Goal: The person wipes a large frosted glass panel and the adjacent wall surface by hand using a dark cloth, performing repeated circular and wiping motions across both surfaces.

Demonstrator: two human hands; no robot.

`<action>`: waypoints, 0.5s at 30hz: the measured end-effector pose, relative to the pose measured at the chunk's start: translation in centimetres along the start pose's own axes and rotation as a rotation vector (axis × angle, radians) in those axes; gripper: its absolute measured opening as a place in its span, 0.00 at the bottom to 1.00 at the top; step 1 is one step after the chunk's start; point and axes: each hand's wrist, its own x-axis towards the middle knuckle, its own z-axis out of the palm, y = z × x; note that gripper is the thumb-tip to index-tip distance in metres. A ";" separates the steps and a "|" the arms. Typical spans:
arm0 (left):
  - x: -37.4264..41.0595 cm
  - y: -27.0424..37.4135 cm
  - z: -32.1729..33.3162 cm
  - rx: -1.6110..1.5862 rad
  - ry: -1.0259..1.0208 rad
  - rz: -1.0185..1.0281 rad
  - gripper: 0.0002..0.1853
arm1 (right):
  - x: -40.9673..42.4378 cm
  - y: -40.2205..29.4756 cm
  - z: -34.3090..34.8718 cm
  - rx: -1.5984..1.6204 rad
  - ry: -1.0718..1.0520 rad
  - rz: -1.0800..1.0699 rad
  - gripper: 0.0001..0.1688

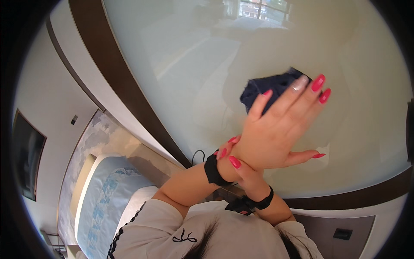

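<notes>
My left hand is stretched out back up, its fingers apart and pointing up and right. Part of a dark navy cloth shows beyond and between those fingers. The cloth lies against a glossy pale panel, and whether my palm touches it is hidden. My right hand reaches across and is closed around my left wrist, thumb on the near side and fingertips on the far side, just beside a black wristband. A second black band with a small dark device is on my right wrist.
The pale reflective panel has a dark brown frame and mirrors a window. A thin black cable loops at its edge. Left are a bed with a blue cover and a wall-mounted screen. A dark wall fitting is low right.
</notes>
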 end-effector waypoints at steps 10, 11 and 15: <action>-5.3 -1.3 1.9 -0.006 -0.197 0.326 0.38 | -1.1 4.4 -0.5 0.156 0.096 0.092 0.24; -5.9 -2.2 1.7 0.046 -0.175 0.346 0.39 | -0.7 5.5 -0.6 0.182 0.073 0.107 0.24; -9.6 -6.0 0.9 0.232 -0.084 0.245 0.47 | 0.6 9.2 -0.5 0.276 0.049 0.236 0.23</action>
